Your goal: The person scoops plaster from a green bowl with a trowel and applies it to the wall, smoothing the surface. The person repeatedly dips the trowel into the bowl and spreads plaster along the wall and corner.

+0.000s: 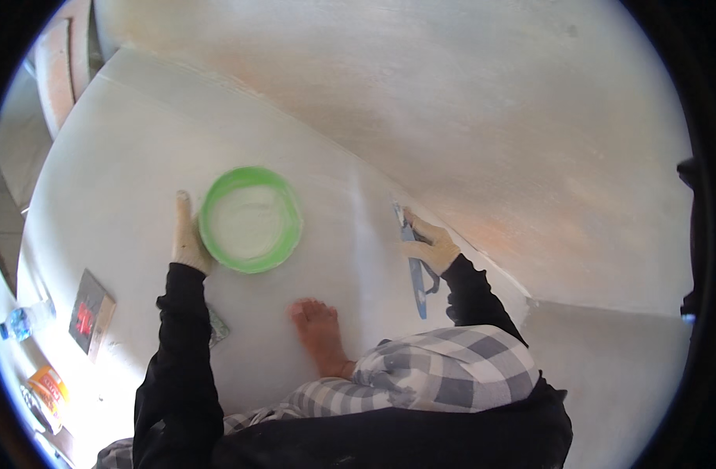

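1 green bowl (252,178) between 2 hands (191,241) (436,244)

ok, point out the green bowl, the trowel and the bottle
Green bowl (252,177): head view, far side of its inner wall
Trowel (417,288): head view, lower part of its long blade
Bottle (34,318): head view, its clear side

Green bowl (252,177), white paste (251,223) inside, blue trowel (417,277)

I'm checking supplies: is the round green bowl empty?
Not empty: smeared whitish material covers the bottom of the round green bowl; its depth I cannot tell.
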Tool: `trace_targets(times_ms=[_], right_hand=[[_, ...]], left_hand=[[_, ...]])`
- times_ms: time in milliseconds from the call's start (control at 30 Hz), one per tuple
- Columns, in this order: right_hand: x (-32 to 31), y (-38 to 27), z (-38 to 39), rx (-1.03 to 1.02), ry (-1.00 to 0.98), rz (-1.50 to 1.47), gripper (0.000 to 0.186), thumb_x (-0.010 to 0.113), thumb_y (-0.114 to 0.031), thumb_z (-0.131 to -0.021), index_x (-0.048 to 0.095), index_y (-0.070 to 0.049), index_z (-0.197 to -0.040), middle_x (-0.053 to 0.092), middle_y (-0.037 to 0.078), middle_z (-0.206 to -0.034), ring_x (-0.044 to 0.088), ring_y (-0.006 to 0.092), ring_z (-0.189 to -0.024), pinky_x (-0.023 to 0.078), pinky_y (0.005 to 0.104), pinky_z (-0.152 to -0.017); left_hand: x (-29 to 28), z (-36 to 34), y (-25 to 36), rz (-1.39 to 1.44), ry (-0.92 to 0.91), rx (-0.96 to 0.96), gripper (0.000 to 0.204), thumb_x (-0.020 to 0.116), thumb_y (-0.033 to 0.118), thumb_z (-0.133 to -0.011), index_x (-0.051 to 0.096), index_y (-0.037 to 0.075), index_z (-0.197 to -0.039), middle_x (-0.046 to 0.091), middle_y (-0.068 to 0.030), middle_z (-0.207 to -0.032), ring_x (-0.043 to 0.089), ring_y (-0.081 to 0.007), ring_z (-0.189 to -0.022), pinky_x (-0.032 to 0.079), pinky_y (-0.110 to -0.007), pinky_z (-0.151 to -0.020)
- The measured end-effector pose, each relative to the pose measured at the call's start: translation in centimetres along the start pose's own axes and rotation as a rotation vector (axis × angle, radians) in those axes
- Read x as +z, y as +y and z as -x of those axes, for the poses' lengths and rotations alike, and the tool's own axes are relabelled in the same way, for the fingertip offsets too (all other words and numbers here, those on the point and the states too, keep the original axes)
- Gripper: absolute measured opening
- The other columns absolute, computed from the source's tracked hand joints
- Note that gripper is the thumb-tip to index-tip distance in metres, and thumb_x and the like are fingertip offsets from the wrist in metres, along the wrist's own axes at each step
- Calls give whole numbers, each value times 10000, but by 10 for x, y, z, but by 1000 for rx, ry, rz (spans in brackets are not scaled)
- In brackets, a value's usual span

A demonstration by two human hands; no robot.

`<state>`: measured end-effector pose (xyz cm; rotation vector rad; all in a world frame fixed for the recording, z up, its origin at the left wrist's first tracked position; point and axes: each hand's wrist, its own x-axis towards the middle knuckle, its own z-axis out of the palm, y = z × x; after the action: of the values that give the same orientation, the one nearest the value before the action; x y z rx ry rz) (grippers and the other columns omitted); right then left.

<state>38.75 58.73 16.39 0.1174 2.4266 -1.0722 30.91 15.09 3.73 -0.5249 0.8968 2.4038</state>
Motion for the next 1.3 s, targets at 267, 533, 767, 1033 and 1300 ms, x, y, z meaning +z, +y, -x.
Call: trace_targets(times_ms=[267, 533, 767, 1033, 1300], right_hand=[[29, -73, -48, -597, -168, 621, 709, 703, -311, -803, 494, -85, -1442, 394, 179, -1557, 542, 365, -1262, 434, 428, -1041], [46, -164, -81, -551, -309, 875, 629, 655, -340, -784, 541, -97, -1352, 514, 172, -1421, 632, 392, -1024, 507, 502, -876], [66, -156, -116, -356, -409, 497, 633, 624, -368, -805, 549, -56, -1351, 620, 204, -1211, 669, 324, -977, 533, 418, -874], [7, -144, -86, 119, -818, -417, 742, 666, -423, -786, 551, 7, -1379, 684, 178, -1090, 654, 219, -1004, 494, 320, -919], [71, -125, -60, -648, -333, 979, 703, 695, -368, -792, 511, -151, -1434, 433, 135, -1527, 592, 339, -1104, 477, 446, -904]], left_hand=[[35, -6, -1, 55, -16, 33, 673, 453, 592, -1009, 554, 22, -1352, 619, -154, -1314, 616, -265, -1176, 503, -403, -1005], [52, -24, 2, -299, 282, 3, 547, 547, 502, -999, 609, 22, -1253, 684, -101, -1089, 663, -200, -951, 544, -360, -839], [75, -8, 0, -593, 426, 86, 746, 555, 647, -891, 691, -37, -1156, 697, -138, -1024, 619, -206, -986, 468, -344, -902], [38, -26, -6, -221, 330, 36, 636, 542, 560, -978, 615, -9, -1251, 673, -103, -1137, 650, -187, -982, 533, -349, -844], [29, -33, -8, -399, 380, 116, 855, 533, 693, -881, 655, -130, -1075, 678, -152, -958, 606, -234, -915, 472, -354, -830]])
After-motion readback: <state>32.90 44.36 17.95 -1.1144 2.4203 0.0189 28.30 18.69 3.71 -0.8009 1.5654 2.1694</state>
